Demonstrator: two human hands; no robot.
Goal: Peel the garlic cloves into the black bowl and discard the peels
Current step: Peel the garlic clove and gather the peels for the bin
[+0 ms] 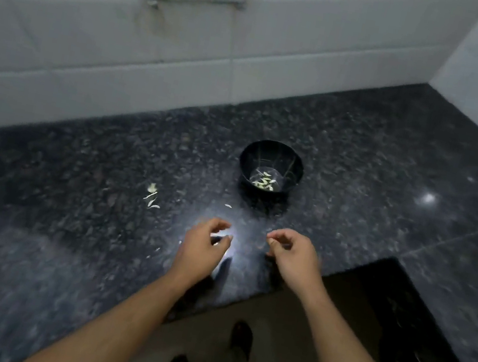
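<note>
Two hands hover just above the surface [363,158] near its front edge, left hand [203,248] and right hand [294,256] loosely curled, any grip unclear, while the black bowl [270,167] beyond holds pale garlic pieces [263,182] and peels [152,196] lie left for discarding.

Bowl [270,167] on counter [65,214] — peels [152,196] leftward

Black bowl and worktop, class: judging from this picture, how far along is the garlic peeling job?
Done: the black bowl holds pale pieces, apparently peeled cloves. In hand: left hand and right hand hover with curled fingers; whether either pinches anything is too blurred to tell. Left: loose peels lie on the counter, not yet discarded.
</note>
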